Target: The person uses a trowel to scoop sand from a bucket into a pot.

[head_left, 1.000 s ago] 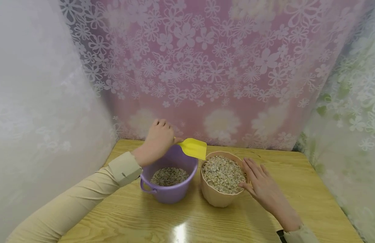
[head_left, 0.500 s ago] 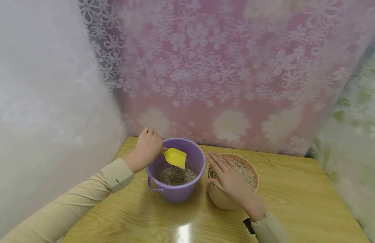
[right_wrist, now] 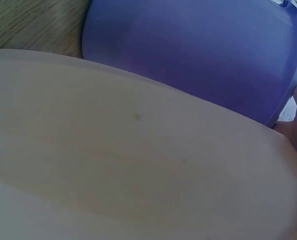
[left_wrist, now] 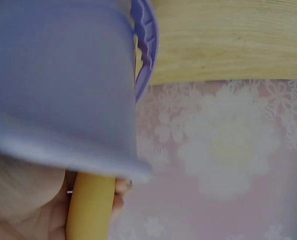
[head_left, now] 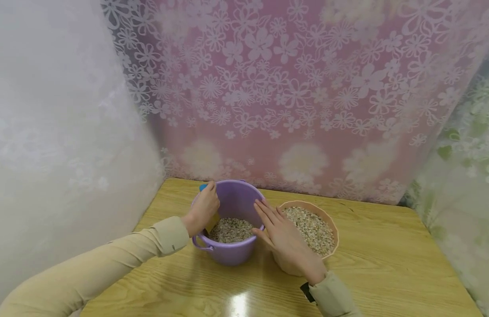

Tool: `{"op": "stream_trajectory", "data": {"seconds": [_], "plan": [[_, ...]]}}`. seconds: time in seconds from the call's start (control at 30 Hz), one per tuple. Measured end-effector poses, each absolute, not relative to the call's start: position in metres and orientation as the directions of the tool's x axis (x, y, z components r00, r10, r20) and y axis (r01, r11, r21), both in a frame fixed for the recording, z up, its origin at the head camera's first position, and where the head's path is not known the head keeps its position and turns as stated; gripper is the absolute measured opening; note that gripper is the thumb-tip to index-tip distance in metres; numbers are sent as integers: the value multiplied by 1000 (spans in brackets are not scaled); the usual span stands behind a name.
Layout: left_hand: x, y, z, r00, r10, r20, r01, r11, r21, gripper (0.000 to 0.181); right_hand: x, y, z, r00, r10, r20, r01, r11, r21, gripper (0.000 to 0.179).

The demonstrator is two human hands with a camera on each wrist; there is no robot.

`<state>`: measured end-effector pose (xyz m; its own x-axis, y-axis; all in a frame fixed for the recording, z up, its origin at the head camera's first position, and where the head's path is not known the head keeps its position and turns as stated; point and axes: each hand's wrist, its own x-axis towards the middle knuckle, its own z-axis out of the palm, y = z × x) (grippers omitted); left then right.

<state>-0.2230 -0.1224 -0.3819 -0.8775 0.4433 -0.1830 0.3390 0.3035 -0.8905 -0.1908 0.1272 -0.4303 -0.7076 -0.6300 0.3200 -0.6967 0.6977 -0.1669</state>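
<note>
Over the left side of the purple bucket point(head_left: 233, 256), my left hand point(head_left: 202, 211) grips a toy shovel. Its yellow handle point(left_wrist: 91, 210) shows in the left wrist view, and a blue handle end point(head_left: 203, 187) sticks up behind the hand. The yellow blade point(head_left: 211, 223) is tilted down inside the bucket, partly hidden by the hand, near the mixed grain point(head_left: 231, 230) on the bottom. My right hand point(head_left: 283, 237) has its fingers straight, with the fingertips at the bucket's right rim. Beneath its wrist side stands a peach pot point(head_left: 335, 237) filled high with pale grain point(head_left: 312, 230).
Both containers stand side by side on a wooden table point(head_left: 387, 264). A pink flowered curtain point(head_left: 244, 158) hangs behind the back edge, with pale sheets at left and right. The bucket's side handle point(head_left: 202, 247) juts out at front left.
The shovel has gone from beside the pot leftward and down into the bucket, turning blade down. My right hand has moved left from the pot's right rim to the bucket's rim.
</note>
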Motion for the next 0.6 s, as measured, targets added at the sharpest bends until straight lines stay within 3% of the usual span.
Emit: {"op": "stream_trajectory", "data": {"seconds": [0.2, 0.47, 0.6], "plan": [[-230, -120, -393, -870, 434, -235, 378, 278, -883, 23, -190, 126, -433, -712, -627, 317, -694, 697, -182, 67], [-232, -120, -400, -863, 452, -224, 413, 377, -829, 21, -187, 126, -433, -732, -604, 316, -677, 699, -232, 66], [-230, -120, -403, -886, 434, -164, 388, 500, -774, 18, -186, 127, -433, -741, -597, 306, -668, 703, -246, 66]]}}
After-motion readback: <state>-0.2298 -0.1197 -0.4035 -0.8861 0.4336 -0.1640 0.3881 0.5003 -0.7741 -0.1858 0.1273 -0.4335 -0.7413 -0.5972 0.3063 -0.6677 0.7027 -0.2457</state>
